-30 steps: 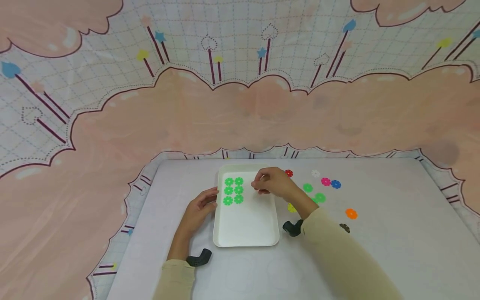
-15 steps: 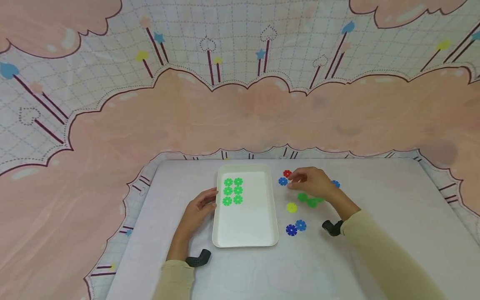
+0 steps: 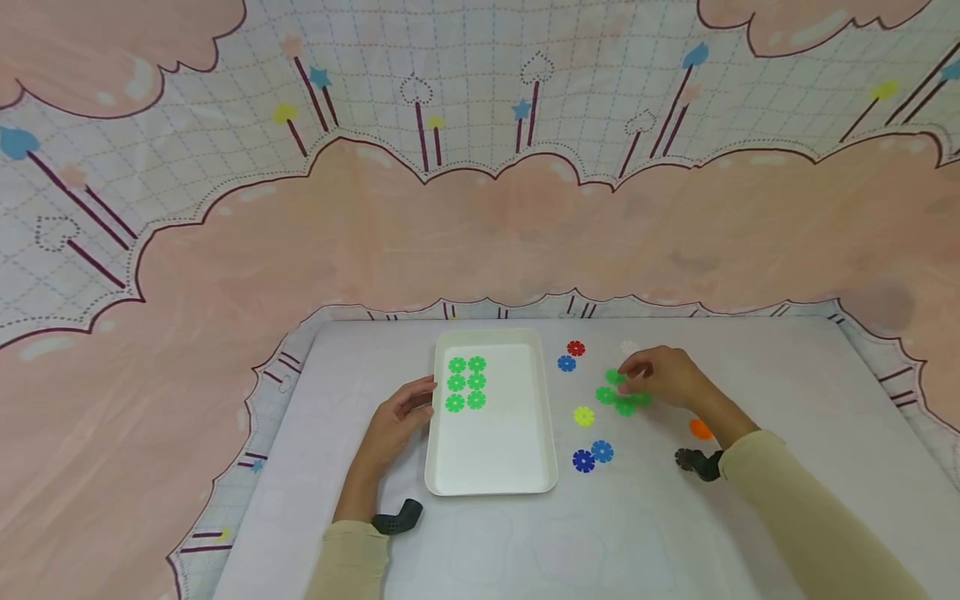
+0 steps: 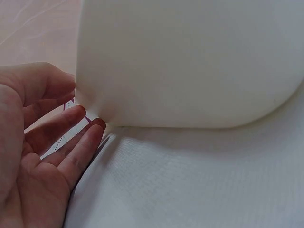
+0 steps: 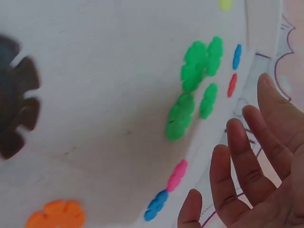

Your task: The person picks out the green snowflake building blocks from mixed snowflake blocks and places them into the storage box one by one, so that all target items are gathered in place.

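My left hand [image 3: 401, 421] rests its fingertips against the left edge of the white tray [image 3: 491, 454]. In the left wrist view, the fingers of the left hand [image 4: 52, 156] touch the tray's side wall [image 4: 142, 95] without wrapping round it. Several green flower-shaped discs [image 3: 476, 381] lie in two columns in the tray's upper left. Over on the right, my right hand [image 3: 663, 375] hovers by a cluster of green flower-shaped discs [image 3: 605, 395] on the table, partly covering them. Its fingers spread apart in the right wrist view, where the right hand [image 5: 259, 166] holds nothing visible.
Near the tray's right side lie red [image 3: 575, 348], blue [image 3: 566, 363] and yellow [image 3: 583, 416] discs, with a dark blue disc [image 3: 583, 461] lower down. An orange disc [image 3: 701, 429] and a dark brown disc [image 5: 16, 99] lie by the right forearm. A pink disc [image 5: 177, 175] touches a blue one.
My right hand has moved from above the tray rightward to the green discs on the table. The left hand and the discs in the tray look unchanged.
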`<state>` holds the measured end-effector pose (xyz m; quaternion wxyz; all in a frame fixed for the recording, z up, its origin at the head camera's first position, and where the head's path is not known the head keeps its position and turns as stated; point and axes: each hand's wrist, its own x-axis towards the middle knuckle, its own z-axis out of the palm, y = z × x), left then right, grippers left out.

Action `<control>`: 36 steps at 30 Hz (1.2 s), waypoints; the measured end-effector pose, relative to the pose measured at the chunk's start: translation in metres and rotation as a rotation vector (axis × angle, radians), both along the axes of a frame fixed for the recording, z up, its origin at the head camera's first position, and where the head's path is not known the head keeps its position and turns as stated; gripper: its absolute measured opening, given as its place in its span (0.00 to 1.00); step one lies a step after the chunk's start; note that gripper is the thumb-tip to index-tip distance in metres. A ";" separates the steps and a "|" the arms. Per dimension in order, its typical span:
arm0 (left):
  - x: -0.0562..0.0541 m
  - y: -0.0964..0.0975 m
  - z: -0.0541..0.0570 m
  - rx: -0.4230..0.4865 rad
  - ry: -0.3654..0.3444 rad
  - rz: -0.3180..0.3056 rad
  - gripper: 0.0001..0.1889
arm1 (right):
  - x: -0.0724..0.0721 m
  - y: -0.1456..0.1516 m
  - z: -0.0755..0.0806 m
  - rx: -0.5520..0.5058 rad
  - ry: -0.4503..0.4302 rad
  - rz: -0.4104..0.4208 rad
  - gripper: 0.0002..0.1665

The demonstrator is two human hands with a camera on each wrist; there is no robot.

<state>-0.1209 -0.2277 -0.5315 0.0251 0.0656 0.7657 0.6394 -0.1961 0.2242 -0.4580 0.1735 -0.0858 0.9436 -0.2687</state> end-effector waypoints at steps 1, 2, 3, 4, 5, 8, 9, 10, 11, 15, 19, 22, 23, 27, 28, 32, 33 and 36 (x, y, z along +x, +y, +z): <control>0.000 0.000 0.000 0.003 0.002 -0.002 0.21 | 0.000 0.002 -0.002 0.010 -0.004 -0.002 0.25; 0.000 0.000 0.000 0.003 0.006 -0.004 0.21 | 0.000 0.005 -0.004 0.017 -0.009 -0.002 0.25; 0.000 0.000 0.000 0.004 0.008 -0.005 0.21 | 0.000 0.007 -0.005 0.020 -0.014 -0.006 0.25; 0.000 0.000 0.000 0.004 0.010 -0.006 0.21 | 0.000 0.009 -0.006 0.020 -0.019 -0.005 0.25; 0.000 0.000 0.000 0.003 0.009 -0.005 0.21 | 0.000 0.011 -0.007 0.019 -0.020 -0.003 0.24; 0.000 0.000 0.000 -0.001 0.012 -0.006 0.21 | 0.001 0.016 -0.010 0.024 -0.008 0.015 0.21; 0.001 0.000 0.000 -0.002 0.010 -0.005 0.21 | 0.002 0.018 -0.010 0.022 -0.007 0.019 0.21; 0.000 0.000 0.000 -0.003 0.009 -0.005 0.21 | 0.002 0.019 -0.012 0.024 -0.006 0.023 0.20; 0.000 0.000 0.000 -0.004 0.009 -0.005 0.21 | 0.002 0.020 -0.013 0.027 -0.005 0.023 0.19; 0.000 0.000 0.000 -0.004 0.007 -0.005 0.21 | 0.002 0.024 -0.017 0.030 -0.032 0.003 0.19; 0.000 -0.001 0.000 -0.007 -0.001 -0.001 0.21 | 0.002 0.025 -0.021 0.030 -0.039 -0.012 0.18; 0.001 -0.001 -0.001 -0.006 -0.005 0.001 0.21 | 0.002 0.026 -0.024 0.028 -0.029 -0.015 0.17; 0.001 -0.001 -0.001 -0.005 -0.006 0.001 0.21 | 0.002 0.026 -0.024 0.026 -0.026 -0.014 0.17; 0.001 -0.001 -0.001 0.001 -0.002 -0.003 0.21 | 0.002 0.026 -0.026 0.028 -0.018 -0.018 0.17; 0.001 -0.001 -0.001 0.003 -0.001 -0.003 0.21 | 0.002 0.025 -0.026 0.027 -0.018 -0.019 0.17; 0.000 0.000 0.000 0.004 0.000 -0.005 0.21 | 0.002 0.025 -0.025 0.020 -0.015 -0.023 0.16; 0.000 0.000 0.000 0.003 0.000 -0.005 0.21 | 0.002 0.025 -0.025 0.018 -0.015 -0.020 0.15; 0.000 0.000 0.000 0.000 -0.003 -0.004 0.21 | 0.002 0.026 -0.022 0.011 -0.008 0.002 0.14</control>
